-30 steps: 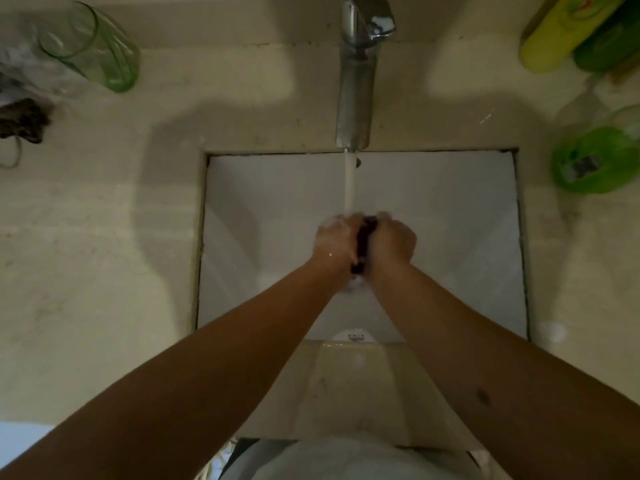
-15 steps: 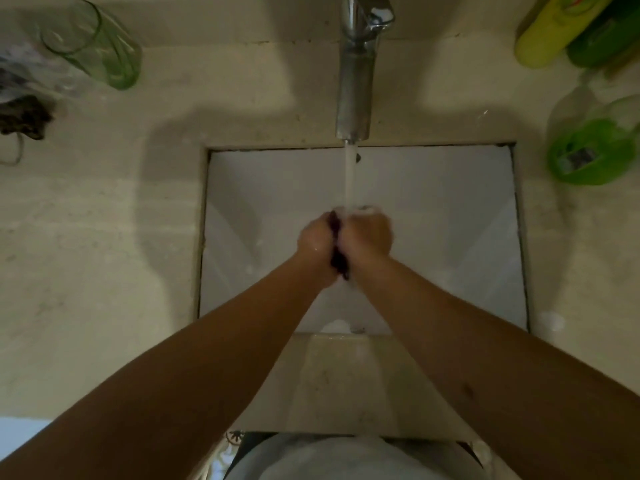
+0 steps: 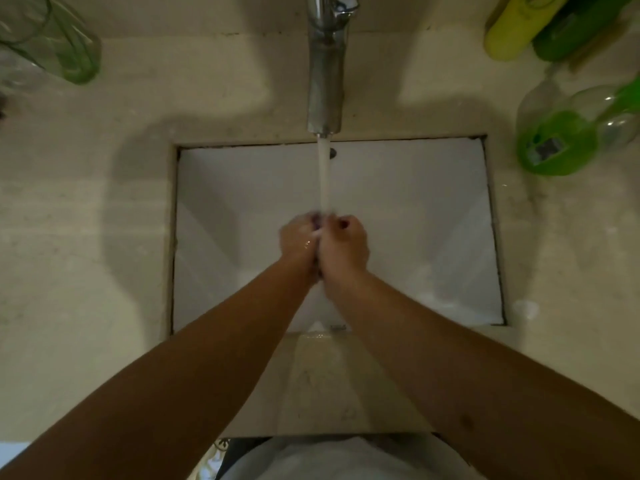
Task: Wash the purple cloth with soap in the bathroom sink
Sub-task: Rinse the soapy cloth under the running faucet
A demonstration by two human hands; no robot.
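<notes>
both hands met over the middle of the white sink (image 3: 242, 202), pressed side by side under the stream of water (image 3: 324, 174) falling from the metal tap (image 3: 327, 71). the left hand (image 3: 298, 244) had its fingers curled in a clenched grip, and the right hand (image 3: 344, 245) was clenched the same way, knuckles up. between them only small dark slivers of the purple cloth (image 3: 316, 221) showed, at the top of the fists where the water landed and again in the seam between the two palms; the rest was buried inside both grips. the hands looked wet and a little blurred. on the beige tabletop (image 3: 86, 220) around the basin, a green glass tumbler (image 3: 59, 46) lay at the far left, a yellow bottle (image 3: 516, 29) stood at the far right with a dark green bottle (image 3: 575, 32) touching it, and a clear bottle of green liquid (image 3: 568, 136) sat nearer the sink's right rim.
</notes>
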